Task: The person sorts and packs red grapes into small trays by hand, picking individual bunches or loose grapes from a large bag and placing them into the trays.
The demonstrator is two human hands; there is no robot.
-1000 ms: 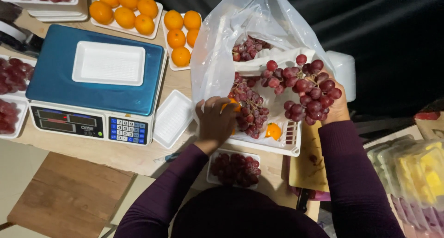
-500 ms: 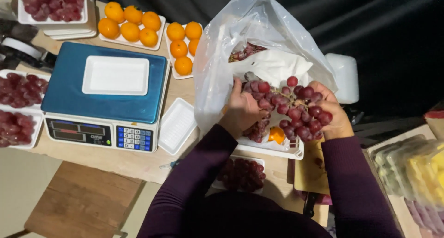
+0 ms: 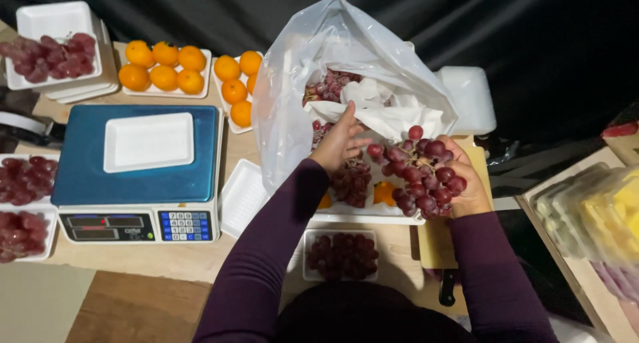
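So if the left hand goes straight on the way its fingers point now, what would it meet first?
Most likely the crumpled white paper inside the plastic bag. The left hand points up into the bag's mouth, and the paper lies just beyond its fingertips, with red grapes further in. Depth is hard to judge.

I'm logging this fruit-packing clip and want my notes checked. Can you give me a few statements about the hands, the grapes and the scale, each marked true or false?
1. The right hand holds a bunch of red grapes. True.
2. The left hand grips a knife. False: it holds no knife; its fingers reach into the clear plastic bag.
3. The white foam tray on the blue scale is full of grapes. False: that tray is empty.
4. Trays of oranges sit behind the scale. True.
5. The plastic bag is tied shut. False: its mouth gapes open.
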